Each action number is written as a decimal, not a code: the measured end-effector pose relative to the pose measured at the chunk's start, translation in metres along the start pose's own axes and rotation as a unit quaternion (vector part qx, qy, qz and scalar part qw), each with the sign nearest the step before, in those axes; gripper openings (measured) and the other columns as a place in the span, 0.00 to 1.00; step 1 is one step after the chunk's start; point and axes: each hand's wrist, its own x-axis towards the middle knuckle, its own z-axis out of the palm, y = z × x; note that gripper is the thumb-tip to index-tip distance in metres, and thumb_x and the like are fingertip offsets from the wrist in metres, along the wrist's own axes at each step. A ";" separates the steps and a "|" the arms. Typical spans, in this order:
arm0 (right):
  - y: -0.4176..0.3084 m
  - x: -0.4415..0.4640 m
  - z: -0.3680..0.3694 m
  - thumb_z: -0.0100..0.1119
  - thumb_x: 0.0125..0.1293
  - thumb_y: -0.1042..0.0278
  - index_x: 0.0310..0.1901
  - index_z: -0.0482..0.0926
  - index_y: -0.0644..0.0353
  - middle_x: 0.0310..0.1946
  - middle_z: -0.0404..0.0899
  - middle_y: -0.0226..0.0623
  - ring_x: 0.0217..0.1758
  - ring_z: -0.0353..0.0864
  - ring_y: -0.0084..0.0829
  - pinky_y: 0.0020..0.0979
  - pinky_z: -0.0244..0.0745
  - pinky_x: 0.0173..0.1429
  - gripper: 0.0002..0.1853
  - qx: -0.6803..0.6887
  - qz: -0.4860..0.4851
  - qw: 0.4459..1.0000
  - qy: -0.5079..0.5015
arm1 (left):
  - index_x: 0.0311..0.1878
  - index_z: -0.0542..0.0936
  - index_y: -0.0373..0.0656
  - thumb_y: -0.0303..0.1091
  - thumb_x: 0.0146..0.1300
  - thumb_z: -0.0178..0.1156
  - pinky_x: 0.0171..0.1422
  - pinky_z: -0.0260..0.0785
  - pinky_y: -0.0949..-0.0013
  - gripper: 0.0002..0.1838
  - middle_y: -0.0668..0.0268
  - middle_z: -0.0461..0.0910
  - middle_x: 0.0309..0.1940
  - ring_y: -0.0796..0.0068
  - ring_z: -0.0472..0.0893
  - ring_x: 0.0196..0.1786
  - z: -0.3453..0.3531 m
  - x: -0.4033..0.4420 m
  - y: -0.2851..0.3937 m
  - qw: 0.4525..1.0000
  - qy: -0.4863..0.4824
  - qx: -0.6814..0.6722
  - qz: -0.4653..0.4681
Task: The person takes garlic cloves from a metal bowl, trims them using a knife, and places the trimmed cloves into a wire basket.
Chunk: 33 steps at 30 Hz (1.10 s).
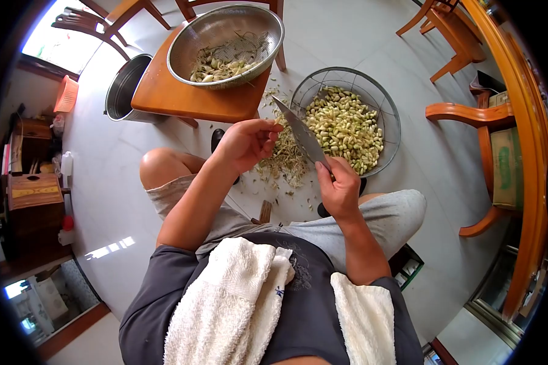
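My right hand (pixel 340 185) is closed around the handle of a kitchen knife (pixel 305 139), its broad blade pointing up and to the left. My left hand (pixel 249 145) pinches a small pale bulb (pixel 278 122) between thumb and fingertips, close to the blade's edge; most of the bulb is hidden. Beneath the hands, a heap of trimmings (pixel 285 159), dry roots and stems, lies on the floor. To the right, a wide wire-framed basket (pixel 398 125) holds many trimmed greenish-white bulbs (pixel 344 131). Untrimmed bulbs with stringy stems (pixel 219 68) lie in a perforated metal colander (pixel 274 36).
The colander stands on a wooden chair seat (pixel 195 104) ahead. Left of it is a metal bucket (pixel 119 91). Wooden chairs (pixel 453 39) and a wooden table edge (pixel 517 79) are at the right. White towels (pixel 225 292) hang over my chest.
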 end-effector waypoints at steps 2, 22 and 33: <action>0.002 -0.001 0.001 0.59 0.60 0.78 0.43 0.81 0.63 0.27 0.76 0.39 0.26 0.75 0.33 0.30 0.69 0.31 0.09 -0.004 -0.008 1.000 -0.003 | 0.37 0.79 0.35 0.32 0.63 0.56 0.28 0.64 0.79 0.09 0.67 0.77 0.26 0.80 0.74 0.25 0.000 -0.001 -0.001 1.000 -0.010 0.017 0.001; 0.022 -0.009 -0.001 0.58 0.59 0.72 0.38 0.82 0.62 0.28 0.77 0.46 0.32 0.79 0.45 0.38 0.73 0.36 0.07 -0.118 0.096 0.985 -0.078 | 0.36 0.80 0.32 0.28 0.60 0.62 0.24 0.59 0.80 0.07 0.71 0.75 0.22 0.87 0.69 0.21 0.007 0.001 0.003 0.901 0.066 0.381 0.199; 0.007 -0.002 0.001 0.59 0.58 0.75 0.41 0.81 0.63 0.27 0.77 0.44 0.29 0.78 0.43 0.35 0.71 0.34 0.08 -0.021 0.079 0.996 -0.040 | 0.32 0.78 0.32 0.23 0.56 0.63 0.30 0.67 0.76 0.05 0.65 0.77 0.23 0.78 0.75 0.25 -0.005 0.012 0.000 0.921 -0.005 0.353 0.165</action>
